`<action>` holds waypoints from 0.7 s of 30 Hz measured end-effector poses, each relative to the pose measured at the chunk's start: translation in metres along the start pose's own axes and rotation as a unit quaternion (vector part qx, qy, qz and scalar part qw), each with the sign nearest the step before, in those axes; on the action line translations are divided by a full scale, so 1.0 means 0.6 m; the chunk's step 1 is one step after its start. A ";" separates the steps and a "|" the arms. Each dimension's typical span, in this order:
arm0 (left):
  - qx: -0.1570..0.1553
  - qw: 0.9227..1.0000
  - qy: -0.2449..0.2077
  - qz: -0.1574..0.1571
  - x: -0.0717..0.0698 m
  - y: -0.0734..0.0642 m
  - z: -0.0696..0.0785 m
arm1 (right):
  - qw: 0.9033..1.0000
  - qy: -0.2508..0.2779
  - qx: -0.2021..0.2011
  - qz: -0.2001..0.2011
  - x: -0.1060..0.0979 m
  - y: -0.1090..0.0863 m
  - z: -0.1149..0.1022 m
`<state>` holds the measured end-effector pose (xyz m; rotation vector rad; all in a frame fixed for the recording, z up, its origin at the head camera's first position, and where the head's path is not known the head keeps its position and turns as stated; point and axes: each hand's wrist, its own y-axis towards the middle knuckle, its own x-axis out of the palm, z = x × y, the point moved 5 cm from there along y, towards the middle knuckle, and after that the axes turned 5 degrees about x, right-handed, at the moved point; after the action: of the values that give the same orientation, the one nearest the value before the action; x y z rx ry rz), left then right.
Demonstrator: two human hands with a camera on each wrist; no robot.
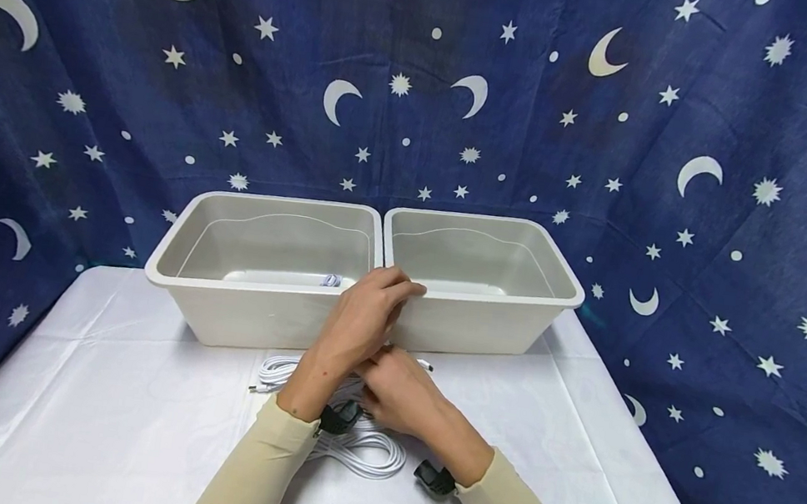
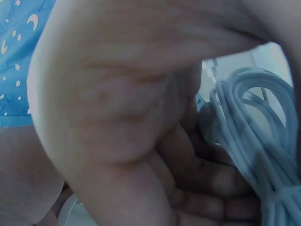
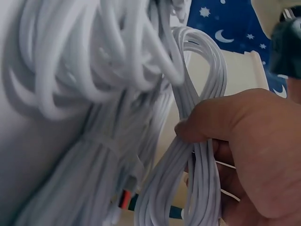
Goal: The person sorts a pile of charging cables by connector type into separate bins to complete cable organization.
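Between the thumb and fingers of my right hand (image 1: 401, 395) a looped white cable (image 3: 202, 141) is pinched, best seen in the right wrist view. My left hand (image 1: 363, 314) is above and partly in front of the right one, its fingers loosely bent near the front rim of the right tub (image 1: 481, 297). No held thing shows in that hand, though its underside is partly hidden. Below the hands lie white coiled cables (image 1: 371, 454) on the table. In the left wrist view a bundled white cable (image 2: 254, 127) appears beside dark, bent fingers.
A second pale tub (image 1: 255, 288) stands at the left, side by side with the right one. Inside it lies a small bluish-white item (image 1: 330, 280). A white cloth covers the table (image 1: 98, 399). Behind hangs a blue curtain (image 1: 400, 33) with moons and stars.
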<state>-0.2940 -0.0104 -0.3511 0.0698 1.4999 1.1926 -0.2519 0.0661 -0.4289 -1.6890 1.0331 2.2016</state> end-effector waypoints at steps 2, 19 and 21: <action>-0.002 1.000 0.000 -0.002 0.000 0.000 0.000 | 1.000 0.011 0.005 -0.003 -0.003 -0.001 0.004; 0.004 1.000 0.004 0.006 -0.001 0.001 0.002 | 0.998 0.016 0.046 -0.046 -0.046 -0.013 0.041; 0.005 1.000 0.006 0.006 -0.001 0.001 0.002 | 0.997 0.017 0.049 -0.048 -0.051 -0.014 0.045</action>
<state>-0.2934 -0.0098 -0.3498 0.0788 1.5181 1.1970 -0.2579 0.0969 -0.4018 -1.7025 1.0280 2.0351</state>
